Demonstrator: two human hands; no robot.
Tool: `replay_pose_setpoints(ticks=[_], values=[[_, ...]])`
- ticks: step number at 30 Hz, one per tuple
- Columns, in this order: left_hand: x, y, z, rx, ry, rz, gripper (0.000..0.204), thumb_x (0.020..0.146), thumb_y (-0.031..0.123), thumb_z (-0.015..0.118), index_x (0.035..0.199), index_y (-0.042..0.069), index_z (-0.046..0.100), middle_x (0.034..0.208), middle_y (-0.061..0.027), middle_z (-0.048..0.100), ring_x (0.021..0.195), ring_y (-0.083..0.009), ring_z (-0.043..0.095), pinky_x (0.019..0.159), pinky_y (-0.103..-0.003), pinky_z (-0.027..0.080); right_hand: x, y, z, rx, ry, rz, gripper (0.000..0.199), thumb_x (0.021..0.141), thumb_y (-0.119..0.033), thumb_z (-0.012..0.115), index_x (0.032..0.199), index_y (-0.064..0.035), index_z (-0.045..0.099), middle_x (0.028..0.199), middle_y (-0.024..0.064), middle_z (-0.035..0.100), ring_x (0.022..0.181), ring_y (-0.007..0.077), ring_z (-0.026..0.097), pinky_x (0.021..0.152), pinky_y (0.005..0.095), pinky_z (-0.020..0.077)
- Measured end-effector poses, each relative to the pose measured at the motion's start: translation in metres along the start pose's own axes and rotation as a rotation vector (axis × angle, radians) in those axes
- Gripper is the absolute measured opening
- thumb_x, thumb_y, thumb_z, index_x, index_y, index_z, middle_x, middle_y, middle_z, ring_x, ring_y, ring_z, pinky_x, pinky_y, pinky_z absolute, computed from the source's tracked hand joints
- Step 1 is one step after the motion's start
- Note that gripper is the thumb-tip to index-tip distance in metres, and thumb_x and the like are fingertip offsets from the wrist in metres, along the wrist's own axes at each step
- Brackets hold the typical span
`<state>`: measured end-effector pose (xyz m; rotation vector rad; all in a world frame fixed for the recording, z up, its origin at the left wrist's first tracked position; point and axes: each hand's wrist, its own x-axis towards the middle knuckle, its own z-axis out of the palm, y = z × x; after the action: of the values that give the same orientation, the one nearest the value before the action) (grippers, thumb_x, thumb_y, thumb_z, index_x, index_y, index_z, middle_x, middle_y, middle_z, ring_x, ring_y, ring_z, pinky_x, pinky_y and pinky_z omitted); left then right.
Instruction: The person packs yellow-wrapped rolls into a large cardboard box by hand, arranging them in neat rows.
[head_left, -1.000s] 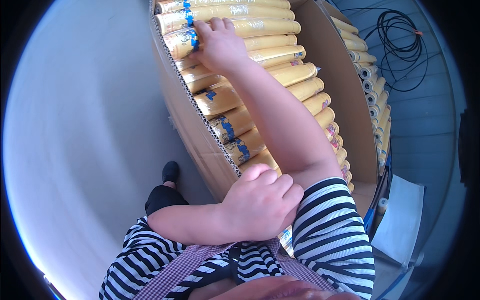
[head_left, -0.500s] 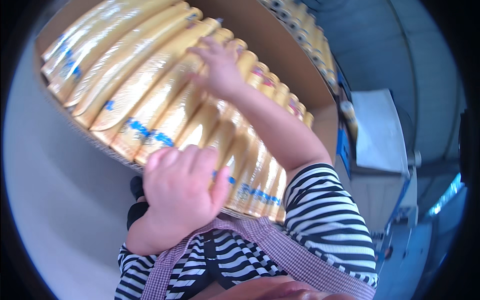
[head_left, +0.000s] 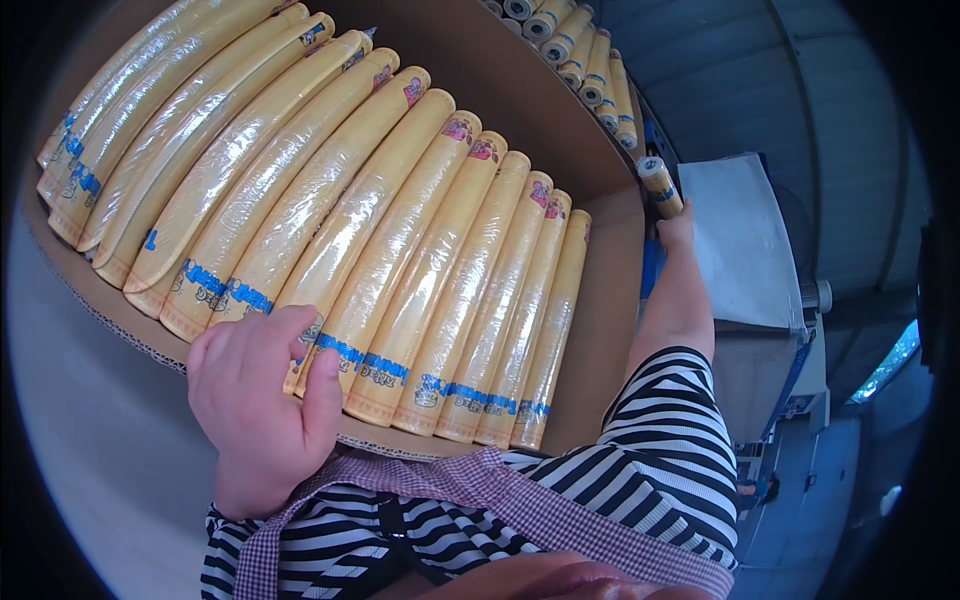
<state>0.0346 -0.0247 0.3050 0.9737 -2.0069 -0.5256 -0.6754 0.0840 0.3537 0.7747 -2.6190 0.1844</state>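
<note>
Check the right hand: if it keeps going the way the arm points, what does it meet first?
The right hand already grips a yellow wrapped roll. Straight beyond lies the row of similar rolls behind the cardboard wall, probably first; depth is unclear.

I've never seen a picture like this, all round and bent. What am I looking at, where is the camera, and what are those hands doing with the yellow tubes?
There is no machine here: a person wears a wide fisheye camera on the head, looking down, so straight edges bend near the rim. The striped sleeves are the person's own arms. In front lies a big cardboard box packed with long yellow rolls wrapped in clear film, laid side by side. The left hand rests on the near ends of the rolls at the box edge. The right hand reaches out past the far side of the box and grasps one more yellow roll, next to a grey machine. More rolls are stacked behind the box.
</note>
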Motion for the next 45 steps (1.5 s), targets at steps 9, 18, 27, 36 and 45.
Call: replay_pose_setpoints(ticks=[9, 18, 27, 36, 45], values=[[0.003, -0.001, 0.001, 0.048, -0.013, 0.032, 0.028, 0.085, 0.022, 0.069, 0.108, 0.006, 0.069, 0.080, -0.0057, 0.062, 0.076, -0.0269, 0.061, 0.085, -0.040, 0.044, 0.015, -0.030, -0.002, -0.305, -0.100, -0.016, 0.088, 0.073, -0.005, 0.082, 0.151, -0.0134, 0.042, 0.149, 0.0201, 0.051, 0.132, 0.0383, 0.055, 0.108, 0.0467, 0.0485], [0.005, -0.002, -0.006, 0.120, -0.102, 0.168, 0.039, 0.084, 0.028, 0.074, 0.117, 0.007, 0.067, 0.127, -0.0115, 0.067, 0.111, -0.0319, 0.063, 0.101, -0.047, 0.046, -0.180, -0.214, -0.086, 0.121, 0.263, -0.911, 0.067, 0.070, 0.000, 0.075, 0.134, -0.0094, 0.057, 0.119, 0.0157, 0.064, 0.112, 0.0402, 0.063, 0.096, 0.0507, 0.0492], [-0.011, -0.019, -0.009, -0.168, 0.063, 0.100, 0.057, 0.077, 0.025, 0.082, 0.128, 0.009, 0.062, 0.143, -0.0180, 0.052, 0.115, -0.0338, 0.062, 0.095, -0.042, 0.052, -0.302, -0.346, -0.115, 0.577, 0.169, -1.280, 0.062, 0.071, -0.001, 0.080, 0.130, -0.0081, 0.061, 0.116, 0.0146, 0.066, 0.106, 0.0361, 0.064, 0.094, 0.0455, 0.0499], [-0.001, -0.028, -0.019, -0.329, 0.125, 0.188, 0.051, 0.078, 0.019, 0.087, 0.120, 0.002, 0.065, 0.160, -0.0298, 0.028, 0.120, -0.0385, 0.063, 0.097, -0.042, 0.056, -0.294, -0.384, -0.115, 0.755, 0.329, -1.429, 0.061, 0.071, -0.006, 0.083, 0.128, -0.0047, 0.061, 0.116, 0.0168, 0.066, 0.106, 0.0366, 0.065, 0.094, 0.0447, 0.0506], [0.003, -0.021, 0.001, -0.252, 0.546, 0.072, 0.048, 0.084, 0.024, 0.084, 0.116, 0.001, 0.055, 0.151, -0.0353, 0.035, 0.127, -0.0461, 0.056, 0.100, -0.047, 0.053, -0.266, -0.575, -0.075, 0.390, 0.129, -1.515, 0.046, 0.085, -0.002, 0.063, 0.128, -0.0169, 0.062, 0.121, 0.0108, 0.065, 0.113, 0.0375, 0.061, 0.102, 0.0536, 0.0444]])
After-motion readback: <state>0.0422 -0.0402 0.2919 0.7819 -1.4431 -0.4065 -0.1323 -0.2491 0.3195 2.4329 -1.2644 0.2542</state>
